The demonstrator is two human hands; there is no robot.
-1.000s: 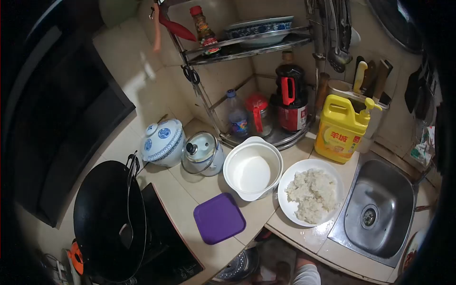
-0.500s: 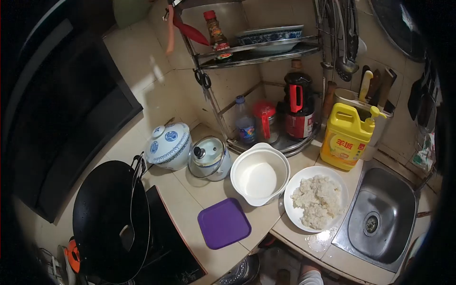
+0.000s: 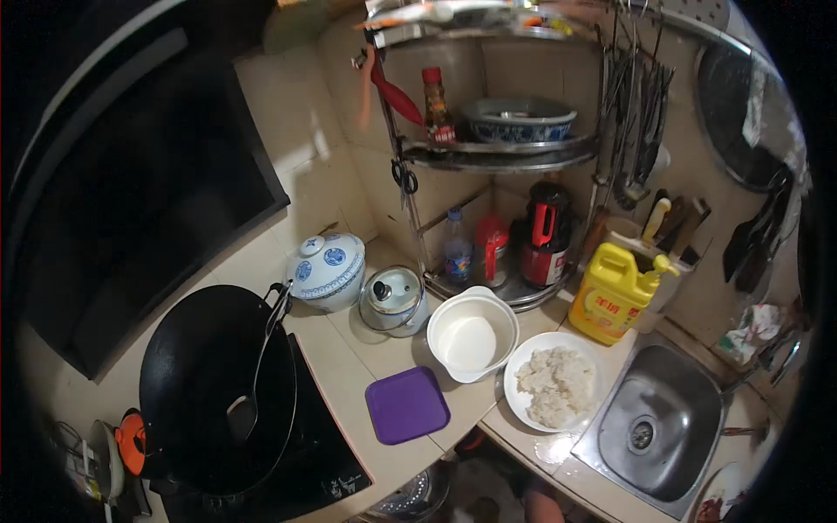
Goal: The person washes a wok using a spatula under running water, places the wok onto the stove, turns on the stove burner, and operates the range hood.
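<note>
Neither of my hands can be made out in the head view. A blurred skin-toned patch [image 3: 545, 504] shows below the counter's front edge; I cannot tell which body part it is. On the counter, a white plate [image 3: 517, 404] holds a mound of cooked rice [image 3: 558, 383]. Left of it stands a white two-handled pot [image 3: 471, 342] with nothing visible inside. A purple square mat [image 3: 407, 405] lies in front of the pot. Farther left, a black wok [image 3: 196, 383] rests on the dark cooktop [image 3: 327, 471], with a long-handled spatula [image 3: 255, 383] leaning in it.
A steel sink [image 3: 676, 418] is at the right, beside a yellow detergent bottle [image 3: 608, 295]. Two lidded pots, a blue-and-white one [image 3: 327, 279] and a glass-lidded one [image 3: 397, 305], stand behind the mat. A corner rack [image 3: 506, 157] holds bottles and a bowl [image 3: 523, 126].
The camera view has tilted upward and shifted, so more of the rack and the sink's right side shows. The counter items keep their places. The skin-toned patch's white covering is no longer visible.
</note>
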